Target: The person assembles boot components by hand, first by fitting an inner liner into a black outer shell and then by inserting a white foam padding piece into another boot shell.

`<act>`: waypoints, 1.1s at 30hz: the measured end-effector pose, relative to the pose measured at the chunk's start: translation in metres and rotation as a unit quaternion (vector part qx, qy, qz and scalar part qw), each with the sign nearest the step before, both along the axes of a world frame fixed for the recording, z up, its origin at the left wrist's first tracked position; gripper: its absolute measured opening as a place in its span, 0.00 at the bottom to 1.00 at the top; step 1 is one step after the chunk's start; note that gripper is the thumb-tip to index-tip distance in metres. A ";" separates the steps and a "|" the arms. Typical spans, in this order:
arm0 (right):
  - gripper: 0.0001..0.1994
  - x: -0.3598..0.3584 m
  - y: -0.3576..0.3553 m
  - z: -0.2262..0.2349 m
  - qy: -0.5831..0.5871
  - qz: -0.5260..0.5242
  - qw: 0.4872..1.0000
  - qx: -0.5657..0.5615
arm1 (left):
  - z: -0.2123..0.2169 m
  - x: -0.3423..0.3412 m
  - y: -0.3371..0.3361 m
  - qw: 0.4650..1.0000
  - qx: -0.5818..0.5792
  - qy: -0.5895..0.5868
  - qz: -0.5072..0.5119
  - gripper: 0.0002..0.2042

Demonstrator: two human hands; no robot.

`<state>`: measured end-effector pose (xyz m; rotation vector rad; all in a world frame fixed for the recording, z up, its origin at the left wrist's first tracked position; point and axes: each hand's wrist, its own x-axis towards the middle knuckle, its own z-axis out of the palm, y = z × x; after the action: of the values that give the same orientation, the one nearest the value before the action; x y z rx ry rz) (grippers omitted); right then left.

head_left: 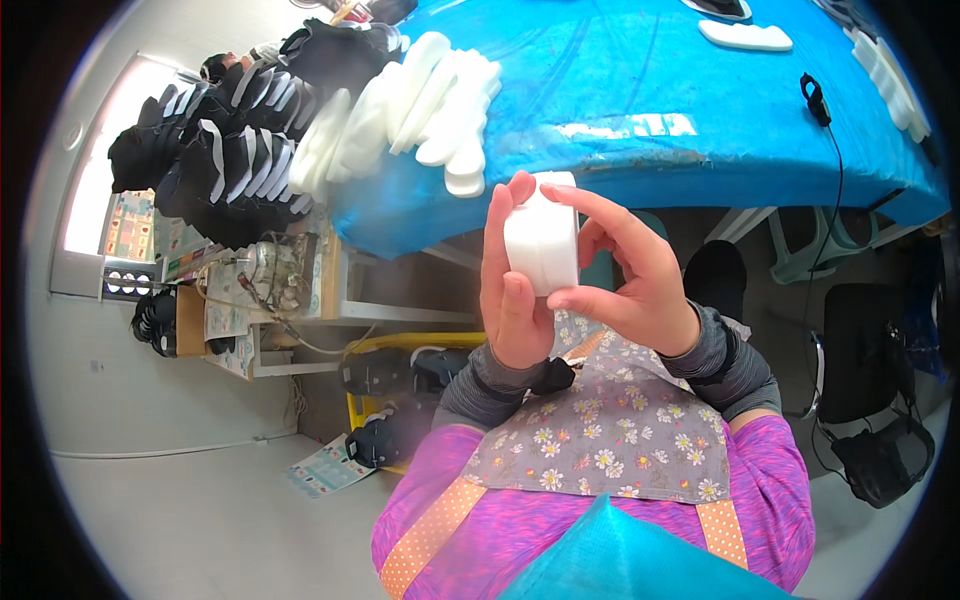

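A thick white foam piece (541,243), folded or stacked, is held up in front of me between both hands. My left hand (510,290) grips its left side with the thumb across the lower front. My right hand (630,275) pinches it from the right, with the forefinger over its top edge and the thumb under its bottom. Both hands hover just in front of the near edge of a table with a blue cover (640,110). Grey sleeves cover both wrists.
A row of white foam shoe-sole pieces (420,110) leans at the table's left end, beside a heap of black shoe uppers (225,150). More white pieces (745,37) lie at the far side. A black cable (830,130) crosses the table's right. A yellow crate (400,385) sits on the floor.
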<state>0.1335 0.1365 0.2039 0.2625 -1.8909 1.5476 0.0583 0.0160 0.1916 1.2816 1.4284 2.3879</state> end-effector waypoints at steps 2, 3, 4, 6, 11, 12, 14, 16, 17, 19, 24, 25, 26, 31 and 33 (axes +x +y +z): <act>0.39 -0.001 0.001 -0.001 0.002 -0.005 1.000 -0.007 | 0.000 0.000 0.000 1.000 0.006 -0.008 -0.010 0.37; 0.38 -0.001 0.002 -0.002 0.004 -0.006 1.000 0.003 | 0.000 0.001 0.001 1.000 0.005 -0.008 -0.010 0.37; 0.38 -0.001 0.003 -0.002 0.005 -0.008 1.000 0.012 | 0.000 0.001 0.001 1.000 -0.001 -0.007 -0.011 0.37; 0.38 -0.002 0.003 -0.003 0.006 -0.007 1.000 0.012 | 0.000 0.002 0.002 1.000 -0.007 -0.007 -0.012 0.37; 0.37 -0.003 0.004 -0.007 0.012 -0.011 1.000 0.017 | -0.001 0.002 0.006 1.000 -0.006 -0.006 -0.016 0.37; 0.37 -0.003 0.004 -0.006 0.012 -0.005 1.000 0.017 | -0.001 0.003 0.007 1.000 -0.006 -0.007 -0.017 0.37; 0.37 -0.001 0.005 -0.006 0.010 -0.002 1.000 0.018 | 0.000 0.008 0.010 0.999 -0.030 -0.026 -0.001 0.41; 0.36 -0.003 0.004 -0.007 -0.020 0.002 1.000 0.001 | -0.009 0.003 0.015 1.000 0.002 -0.005 -0.028 0.44; 0.36 -0.004 0.004 -0.009 -0.023 0.002 1.000 0.001 | -0.015 0.000 0.017 0.998 0.034 0.016 -0.056 0.47; 0.37 -0.009 0.011 -0.013 -0.014 -0.053 0.996 0.071 | -0.029 -0.011 0.022 0.987 -0.052 0.139 0.053 0.51; 0.33 -0.017 0.025 -0.029 -0.029 -0.086 0.996 0.008 | -0.046 -0.026 0.043 0.975 -0.136 0.171 0.030 0.55; 0.31 -0.020 0.031 -0.036 -0.068 -0.070 0.994 -0.049 | -0.045 -0.020 0.054 0.990 -0.080 0.115 0.008 0.53; 0.30 -0.022 0.038 -0.041 -0.107 -0.053 0.987 -0.105 | -0.046 -0.027 0.058 0.991 -0.074 0.115 0.004 0.53; 0.24 -0.030 0.075 -0.070 -0.145 -0.068 0.977 -0.143 | -0.061 -0.078 0.062 0.973 -0.129 0.182 -0.059 0.50; 0.24 -0.034 0.109 -0.086 -0.176 -0.084 0.974 -0.112 | -0.064 -0.108 0.072 0.972 -0.127 0.199 -0.011 0.43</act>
<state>0.0995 0.2457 0.1175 -0.2846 -1.9147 1.7574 -0.0496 0.0879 0.1272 1.7561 1.7363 1.9206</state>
